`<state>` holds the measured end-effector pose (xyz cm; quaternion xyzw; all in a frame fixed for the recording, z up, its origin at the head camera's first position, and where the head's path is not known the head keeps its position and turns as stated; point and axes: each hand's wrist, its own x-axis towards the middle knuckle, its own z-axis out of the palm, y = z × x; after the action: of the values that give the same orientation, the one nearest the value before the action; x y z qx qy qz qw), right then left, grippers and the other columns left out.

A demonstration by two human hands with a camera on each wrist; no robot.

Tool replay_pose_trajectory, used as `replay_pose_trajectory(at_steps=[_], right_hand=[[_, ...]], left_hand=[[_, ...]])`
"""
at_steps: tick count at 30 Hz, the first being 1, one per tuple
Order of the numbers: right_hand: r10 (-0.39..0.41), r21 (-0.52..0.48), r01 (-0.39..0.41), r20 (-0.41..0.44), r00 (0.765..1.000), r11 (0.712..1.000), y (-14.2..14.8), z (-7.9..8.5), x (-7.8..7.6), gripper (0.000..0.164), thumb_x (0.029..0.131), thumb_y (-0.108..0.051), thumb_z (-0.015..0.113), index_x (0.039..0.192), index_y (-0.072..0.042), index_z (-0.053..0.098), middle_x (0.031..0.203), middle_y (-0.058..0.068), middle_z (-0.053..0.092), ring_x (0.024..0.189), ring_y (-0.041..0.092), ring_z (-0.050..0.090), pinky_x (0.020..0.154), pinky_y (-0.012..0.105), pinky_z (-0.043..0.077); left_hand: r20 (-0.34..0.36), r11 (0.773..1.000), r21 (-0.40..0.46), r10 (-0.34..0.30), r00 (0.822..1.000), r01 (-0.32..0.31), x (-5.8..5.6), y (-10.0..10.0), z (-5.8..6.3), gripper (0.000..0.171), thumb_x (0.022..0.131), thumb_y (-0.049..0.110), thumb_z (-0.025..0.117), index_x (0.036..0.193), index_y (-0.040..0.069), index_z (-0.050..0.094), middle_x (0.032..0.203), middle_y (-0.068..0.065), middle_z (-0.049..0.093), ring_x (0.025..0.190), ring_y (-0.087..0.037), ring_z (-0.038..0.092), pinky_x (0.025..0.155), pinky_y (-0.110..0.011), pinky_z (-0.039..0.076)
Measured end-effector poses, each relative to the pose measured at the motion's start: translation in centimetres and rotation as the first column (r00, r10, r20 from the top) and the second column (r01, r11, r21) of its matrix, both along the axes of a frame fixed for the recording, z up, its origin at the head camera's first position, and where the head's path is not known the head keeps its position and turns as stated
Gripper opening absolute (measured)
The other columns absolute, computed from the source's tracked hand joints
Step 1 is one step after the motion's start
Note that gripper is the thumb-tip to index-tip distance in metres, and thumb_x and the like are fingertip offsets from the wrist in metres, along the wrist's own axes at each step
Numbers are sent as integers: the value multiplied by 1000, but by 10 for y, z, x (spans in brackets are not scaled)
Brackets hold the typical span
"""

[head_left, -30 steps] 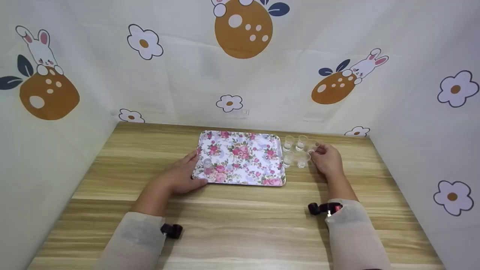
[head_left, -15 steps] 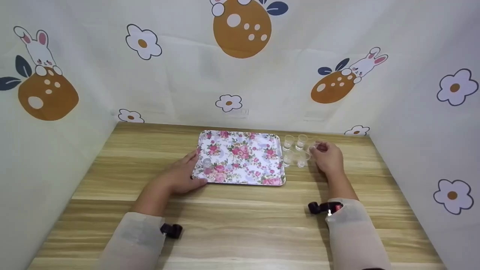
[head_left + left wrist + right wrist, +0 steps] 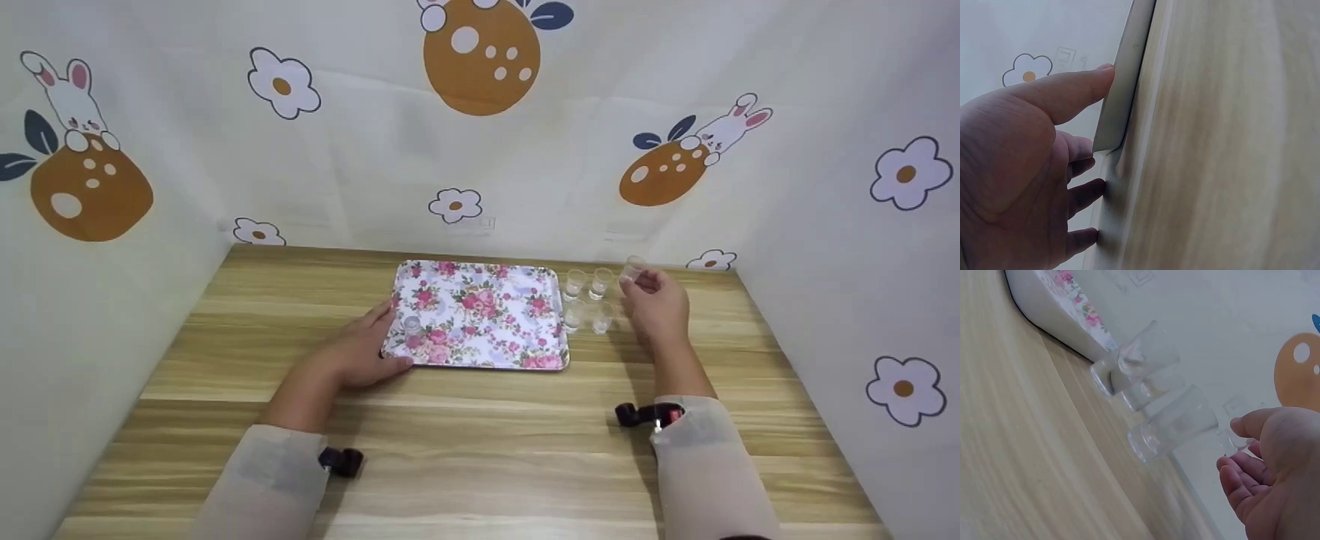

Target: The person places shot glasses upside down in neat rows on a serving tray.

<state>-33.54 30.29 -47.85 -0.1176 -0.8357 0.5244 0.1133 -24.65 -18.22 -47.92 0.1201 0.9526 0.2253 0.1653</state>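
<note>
A white floral tray [image 3: 480, 315] lies on the table. My left hand [image 3: 367, 349] rests at its near-left corner; in the left wrist view the thumb [image 3: 1081, 90] touches the tray's side wall and the fingers are spread. One small clear shot glass [image 3: 412, 325] stands on the tray's left part. My right hand [image 3: 660, 307] pinches another clear shot glass [image 3: 632, 268] between thumb and fingers, raised above the table; the hand partly hides it in the right wrist view. Several shot glasses [image 3: 601, 283] stand upright beside the tray's right edge, left of this hand.
The wood-grain table [image 3: 480, 450] meets a patterned cloth backdrop [image 3: 360, 150] just behind the tray and glasses. Cloth walls also flank both sides. In the right wrist view a standing glass [image 3: 1174, 424] is close to my right fingers.
My right hand has lifted the pinched shot glass up from beside the standing glasses, away from me. My left hand and the tray stay put.
</note>
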Motion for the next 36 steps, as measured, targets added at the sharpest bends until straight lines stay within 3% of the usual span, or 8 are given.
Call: replay_pose_trajectory(at_steps=[6,14,21,36], right_hand=[[62,-35,-65,-63,996,997,-28,10,4,45,95,-31,82,129,-3,72,121,15,76,108,14,70,84,13,57],[190,-78,-198,-99,977,977,-82,19,14,38,92,-30,86,121,-7,74,114,11,76,108,20,71,90,19,60],[282,-112,-297,-133,950,948,-127,19,21,34,91,-23,85,122,-11,77,111,9,75,106,22,71,93,27,62],[438,-151,-449,-101,893,881,-204,21,36,33,91,-21,85,121,-12,75,115,7,80,107,19,75,94,30,64]], left_hand=[[8,1000,2,-4,1000,4,0,0,1,102,101,58,64,173,8,11,183,-11,2,166,-49,11,134,-66,18],[6,1000,-16,-6,1000,6,0,-2,1,103,101,59,64,173,10,9,183,-10,0,167,-47,12,134,-66,19],[14,1000,23,-7,1000,6,0,2,1,101,102,54,64,173,9,8,183,-12,1,166,-49,11,134,-67,18],[29,1000,21,-1,1000,1,-1,1,2,103,102,57,64,173,9,8,183,-12,0,166,-50,10,134,-67,18]])
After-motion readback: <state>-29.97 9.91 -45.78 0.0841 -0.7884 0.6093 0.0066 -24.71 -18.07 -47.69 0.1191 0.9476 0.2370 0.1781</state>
